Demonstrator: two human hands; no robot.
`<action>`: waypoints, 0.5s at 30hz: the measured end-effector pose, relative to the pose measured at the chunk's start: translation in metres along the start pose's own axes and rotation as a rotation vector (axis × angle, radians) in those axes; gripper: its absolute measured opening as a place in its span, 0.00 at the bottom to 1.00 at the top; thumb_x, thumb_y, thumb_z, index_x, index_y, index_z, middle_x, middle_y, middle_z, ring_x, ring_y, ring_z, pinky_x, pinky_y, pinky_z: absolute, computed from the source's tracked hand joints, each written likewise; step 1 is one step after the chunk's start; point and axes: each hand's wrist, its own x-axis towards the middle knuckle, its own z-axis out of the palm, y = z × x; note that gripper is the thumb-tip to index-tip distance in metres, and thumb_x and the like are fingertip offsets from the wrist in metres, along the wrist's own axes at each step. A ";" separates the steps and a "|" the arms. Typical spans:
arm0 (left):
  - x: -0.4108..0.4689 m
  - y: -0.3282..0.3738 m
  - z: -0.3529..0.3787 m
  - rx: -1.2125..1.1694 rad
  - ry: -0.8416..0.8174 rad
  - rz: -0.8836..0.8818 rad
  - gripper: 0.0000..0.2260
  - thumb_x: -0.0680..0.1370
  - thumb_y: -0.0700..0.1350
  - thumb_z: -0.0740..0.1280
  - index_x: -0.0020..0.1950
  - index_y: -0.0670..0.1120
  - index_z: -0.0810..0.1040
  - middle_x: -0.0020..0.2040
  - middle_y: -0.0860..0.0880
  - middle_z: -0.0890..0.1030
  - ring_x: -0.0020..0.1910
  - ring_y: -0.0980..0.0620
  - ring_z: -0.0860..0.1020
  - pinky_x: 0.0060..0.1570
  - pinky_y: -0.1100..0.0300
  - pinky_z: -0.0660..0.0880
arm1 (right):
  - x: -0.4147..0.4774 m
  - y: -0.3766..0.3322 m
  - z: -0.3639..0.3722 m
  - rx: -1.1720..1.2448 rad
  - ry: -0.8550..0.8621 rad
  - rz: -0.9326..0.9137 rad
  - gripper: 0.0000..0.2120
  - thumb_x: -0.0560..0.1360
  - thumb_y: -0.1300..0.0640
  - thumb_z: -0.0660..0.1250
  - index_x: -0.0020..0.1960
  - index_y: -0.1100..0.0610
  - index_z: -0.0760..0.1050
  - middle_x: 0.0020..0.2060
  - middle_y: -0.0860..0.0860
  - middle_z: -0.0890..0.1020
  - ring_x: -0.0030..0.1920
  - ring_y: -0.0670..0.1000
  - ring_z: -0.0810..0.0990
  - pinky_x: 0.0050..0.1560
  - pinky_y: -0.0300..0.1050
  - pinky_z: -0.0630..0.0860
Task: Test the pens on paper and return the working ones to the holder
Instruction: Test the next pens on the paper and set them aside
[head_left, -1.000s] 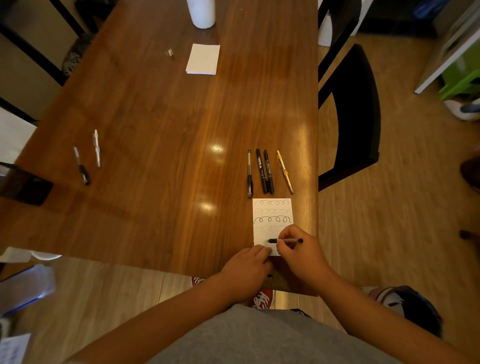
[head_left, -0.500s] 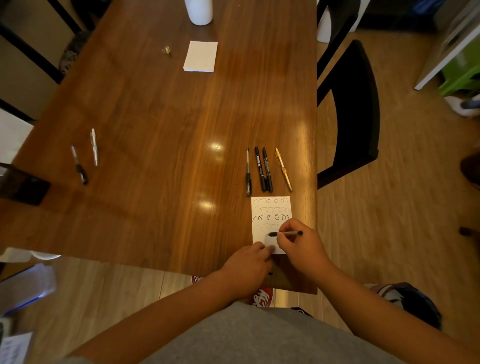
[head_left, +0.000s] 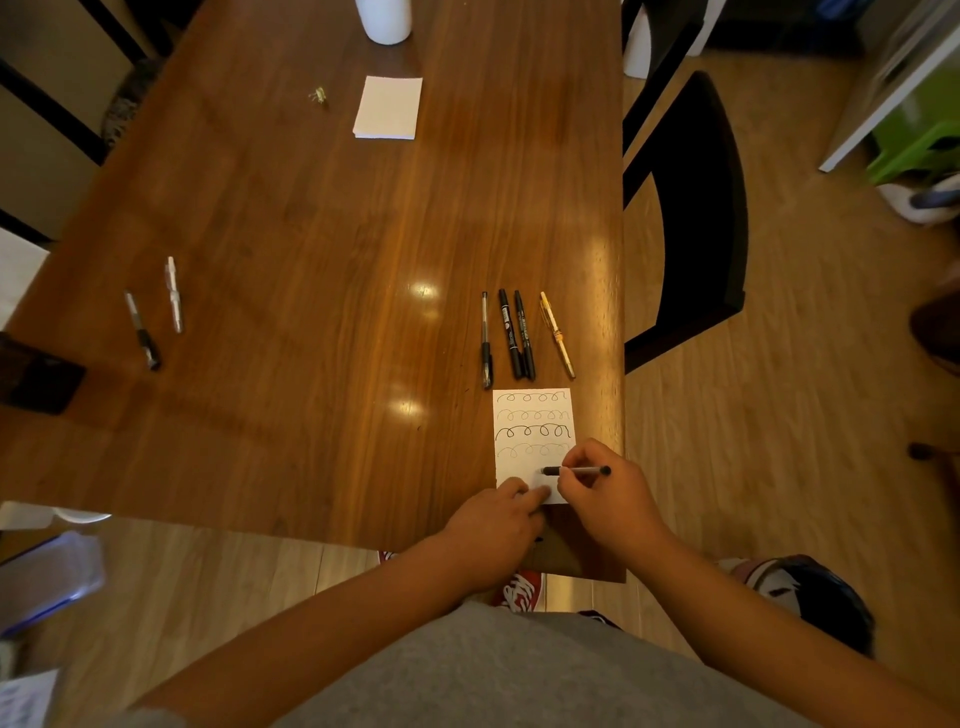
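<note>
Pen row (head_left: 509, 332) just beyond paper (head_left: 532, 415); stray pens (head_left: 174, 296) far left, notepad (head_left: 388, 108) beyond.

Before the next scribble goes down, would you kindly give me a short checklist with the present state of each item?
1. Grip: the right hand pinches the pen: ok.
2. Steadying: the left hand presses the near edge of the test paper: ok.
3. Blank space below the four loop rows: ok, a strip shows.
4. Tip touching the sheet: cannot tell.
5. This pen leaving ink: cannot tell, no mark shows by the tip.
6. Holder ready: cannot tell; a white container at the far end is cropped.
</note>
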 end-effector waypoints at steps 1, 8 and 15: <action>0.001 0.000 0.000 0.000 0.004 -0.001 0.15 0.81 0.47 0.61 0.66 0.44 0.73 0.75 0.45 0.63 0.70 0.44 0.64 0.61 0.51 0.70 | -0.001 0.000 0.000 0.003 -0.002 -0.005 0.08 0.77 0.58 0.67 0.43 0.46 0.72 0.42 0.39 0.79 0.44 0.42 0.78 0.38 0.32 0.73; 0.005 0.003 0.003 -0.050 0.026 -0.003 0.14 0.80 0.45 0.62 0.65 0.44 0.75 0.73 0.44 0.66 0.71 0.47 0.62 0.63 0.54 0.69 | 0.002 -0.003 0.003 0.013 -0.019 -0.023 0.04 0.77 0.58 0.68 0.47 0.49 0.75 0.42 0.43 0.80 0.44 0.43 0.79 0.40 0.33 0.75; 0.007 0.005 0.002 -0.042 0.017 -0.016 0.14 0.81 0.45 0.62 0.65 0.43 0.74 0.75 0.44 0.62 0.72 0.44 0.61 0.60 0.52 0.72 | 0.005 -0.001 -0.003 0.001 0.013 -0.024 0.06 0.77 0.57 0.67 0.45 0.46 0.74 0.41 0.44 0.80 0.42 0.45 0.79 0.39 0.34 0.76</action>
